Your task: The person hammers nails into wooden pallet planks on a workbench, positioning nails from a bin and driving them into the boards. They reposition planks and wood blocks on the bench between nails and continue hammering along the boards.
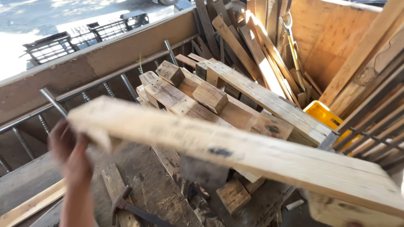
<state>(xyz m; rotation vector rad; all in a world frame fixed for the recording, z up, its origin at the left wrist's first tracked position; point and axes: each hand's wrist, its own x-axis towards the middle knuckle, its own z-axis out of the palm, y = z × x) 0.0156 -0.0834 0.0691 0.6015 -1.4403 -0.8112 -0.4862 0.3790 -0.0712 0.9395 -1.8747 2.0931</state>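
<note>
A: What's closest to the camera?

B: The left hand (69, 157), raised at the lower left, blurred. Its fingers (63, 134) are curled round the near left end of a long pale plank (235, 153), so it has hold of the board there. The right hand isn't in sight; the plank's other end runs out of the picture at the lower right.

A: And how does the plank lie?

B: It slants across the view from the hand at left down to the lower right corner, lifted clear above the wooden floor (147, 185). Its broad face is up, with a dark smudge about midway.

A: What's underneath it?

B: A claw hammer (126, 206) lies on the floor boards just right of the forearm. Further right, a short wood block (232, 195) sits among scraps below the plank.

A: Behind the plank?

B: A broken pallet (219, 103), tilted, with square blocks still nailed to its slats. Its far side leans toward a yellow plastic crate (322, 113), which is partly covered by boards.

A: And farther off?

B: A heap of loose slats (252, 46) leaning against a plywood wall (324, 38) at the upper right. On the left, a metal rail (101, 82) with threaded rods runs along a brown side wall (105, 54), and beyond that two dark wire crates (84, 38) stand on sunlit ground.
</note>
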